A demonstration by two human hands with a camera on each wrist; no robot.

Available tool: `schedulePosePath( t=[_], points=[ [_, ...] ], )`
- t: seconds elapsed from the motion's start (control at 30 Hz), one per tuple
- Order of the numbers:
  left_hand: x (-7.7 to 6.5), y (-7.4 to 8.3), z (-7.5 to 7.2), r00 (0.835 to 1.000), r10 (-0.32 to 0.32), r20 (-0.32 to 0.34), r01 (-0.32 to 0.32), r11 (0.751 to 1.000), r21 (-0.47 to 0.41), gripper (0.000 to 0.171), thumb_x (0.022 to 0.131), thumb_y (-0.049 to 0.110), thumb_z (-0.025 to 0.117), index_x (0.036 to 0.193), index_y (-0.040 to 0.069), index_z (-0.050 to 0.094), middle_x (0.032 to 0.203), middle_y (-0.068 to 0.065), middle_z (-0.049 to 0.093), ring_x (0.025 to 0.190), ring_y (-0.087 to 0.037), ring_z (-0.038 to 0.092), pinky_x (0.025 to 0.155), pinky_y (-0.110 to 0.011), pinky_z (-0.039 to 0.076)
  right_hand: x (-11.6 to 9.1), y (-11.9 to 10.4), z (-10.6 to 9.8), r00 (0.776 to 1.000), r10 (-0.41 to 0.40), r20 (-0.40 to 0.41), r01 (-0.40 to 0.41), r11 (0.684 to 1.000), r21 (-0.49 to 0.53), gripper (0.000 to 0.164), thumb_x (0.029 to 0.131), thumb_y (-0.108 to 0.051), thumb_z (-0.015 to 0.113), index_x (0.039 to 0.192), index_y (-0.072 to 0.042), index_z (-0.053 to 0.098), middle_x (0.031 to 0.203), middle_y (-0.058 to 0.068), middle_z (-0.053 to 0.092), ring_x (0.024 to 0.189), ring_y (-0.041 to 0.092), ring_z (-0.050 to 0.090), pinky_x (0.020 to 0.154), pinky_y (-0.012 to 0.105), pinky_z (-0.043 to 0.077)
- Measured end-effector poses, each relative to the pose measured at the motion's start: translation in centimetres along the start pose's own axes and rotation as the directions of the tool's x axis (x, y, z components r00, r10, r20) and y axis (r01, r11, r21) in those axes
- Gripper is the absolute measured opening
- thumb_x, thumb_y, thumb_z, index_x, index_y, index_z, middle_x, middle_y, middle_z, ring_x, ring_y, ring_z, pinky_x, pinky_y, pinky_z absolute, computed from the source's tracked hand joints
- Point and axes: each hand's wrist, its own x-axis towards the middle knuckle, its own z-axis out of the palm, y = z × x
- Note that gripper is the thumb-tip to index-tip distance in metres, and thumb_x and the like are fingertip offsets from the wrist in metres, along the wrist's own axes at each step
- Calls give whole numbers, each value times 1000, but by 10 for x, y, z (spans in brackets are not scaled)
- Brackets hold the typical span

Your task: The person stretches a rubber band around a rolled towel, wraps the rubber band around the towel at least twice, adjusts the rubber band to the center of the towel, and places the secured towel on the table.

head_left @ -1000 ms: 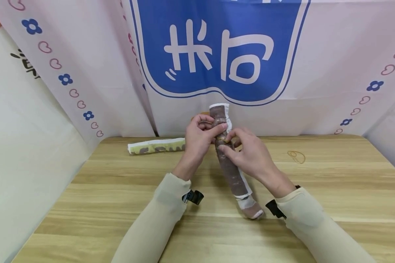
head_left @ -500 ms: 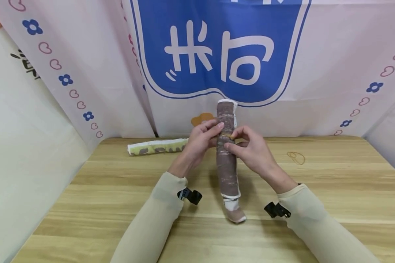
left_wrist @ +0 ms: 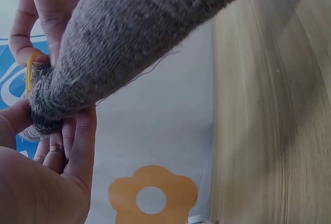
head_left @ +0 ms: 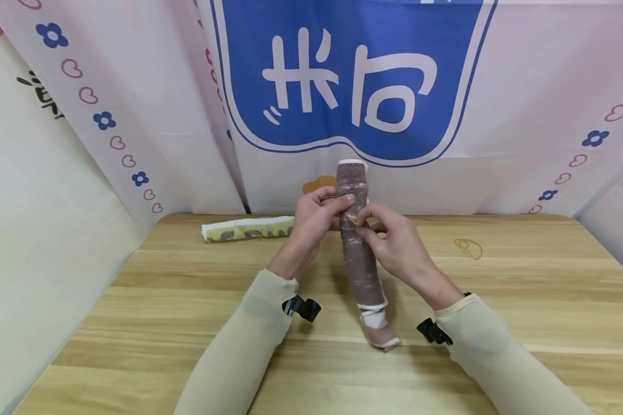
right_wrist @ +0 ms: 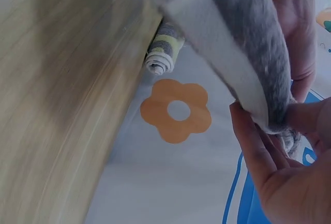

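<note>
A long brown-grey rolled towel [head_left: 361, 265] with white edges stands tilted in front of me, its bent lower end towards me. My left hand [head_left: 311, 218] grips its upper half, thumb on the near side and fingers behind. A yellow rubber band [left_wrist: 29, 74] runs over the roll near the thumbs; in the left wrist view part of it stands off the cloth. My right hand [head_left: 401, 245] pinches this band at the roll's right side. In the right wrist view the towel [right_wrist: 258, 48] covers part of the left hand.
Another rolled towel [head_left: 249, 229], yellow-green with grey patches, lies at the table's back left, its right end hidden behind my left hand. A loose rubber band [head_left: 468, 249] lies at the back right. A printed curtain [head_left: 301, 129] hangs behind the wooden table [head_left: 161, 346].
The roll has swung upright and then tilted a little again, its lower end shifting left and then slightly back right. Both hands stay at its upper half; my right fingers have shifted slightly at the band.
</note>
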Motion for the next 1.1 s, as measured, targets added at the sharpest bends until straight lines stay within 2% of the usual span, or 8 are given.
schedulePosePath(
  t=[0.13, 0.33, 0.57, 0.7, 0.77, 0.83, 1.0, 1.1],
  points=[
    [2, 0, 0, 1000, -13, -15, 13, 1000, 4, 26, 99, 13, 77, 120, -1, 71, 109, -15, 77, 90, -17, 73, 72, -32, 63, 1, 1, 0, 997, -80, -20, 78, 994, -82, 22, 92, 18, 65, 95, -4, 68, 99, 13, 67, 98, 32, 68, 81, 47, 61],
    [0, 3, 2, 999, -8, -33, 8, 1000, 13, 25, 98, 13, 79, 118, 0, 71, 107, -14, 77, 89, -18, 73, 70, -32, 63, 2, 1, 1, 996, -80, -24, 77, 989, -127, 26, 91, 20, 63, 88, -5, 70, 97, 12, 65, 90, 30, 62, 75, 45, 55],
    [-6, 5, 7, 991, 57, -120, -51, 997, 49, 23, 95, 13, 82, 111, 1, 71, 99, -12, 76, 81, -17, 72, 65, -31, 63, 0, -7, 2, 998, 52, -45, -57, 990, -132, 5, 99, 2, 68, 104, 1, 69, 110, 16, 62, 99, 33, 69, 77, 46, 63],
    [-10, 7, 13, 985, 107, -135, -90, 988, 124, 28, 92, 17, 86, 111, 3, 71, 97, -10, 75, 82, -18, 71, 62, -29, 61, -1, -14, 0, 982, 189, -1, -186, 968, -166, 31, 98, -19, 79, 111, -1, 58, 109, 17, 63, 87, 30, 67, 66, 41, 60],
    [-10, 7, 13, 987, 123, -104, -106, 983, 150, 30, 93, 20, 85, 113, 3, 70, 99, -10, 75, 85, -18, 71, 64, -30, 61, 0, -16, -1, 973, 232, -2, -229, 961, -154, 36, 96, -20, 81, 112, -2, 55, 109, 19, 64, 83, 30, 65, 63, 40, 57],
    [-10, 7, 11, 992, 120, -30, -115, 983, 143, 30, 96, 20, 80, 118, 3, 68, 105, -10, 73, 91, -20, 70, 69, -33, 61, 0, -15, -3, 967, 254, -14, -254, 963, -93, 33, 96, -15, 80, 110, -1, 54, 111, 21, 65, 84, 31, 67, 64, 40, 58],
    [-5, 7, 1, 980, 63, 188, -74, 996, 52, 34, 104, 18, 65, 135, 5, 58, 124, -13, 67, 106, -21, 66, 87, -38, 57, 3, -10, -9, 945, 327, -1, -323, 934, 151, 29, 97, -12, 77, 110, 0, 54, 124, 22, 65, 105, 36, 72, 83, 46, 62],
    [-1, 7, -3, 980, 44, 196, -44, 999, -6, 29, 105, 14, 66, 132, 5, 58, 124, -15, 69, 104, -20, 68, 87, -36, 58, 4, -7, -12, 938, 346, 18, -342, 917, 205, 30, 96, -15, 79, 111, -1, 58, 123, 19, 67, 110, 34, 71, 90, 45, 59]
  ],
)
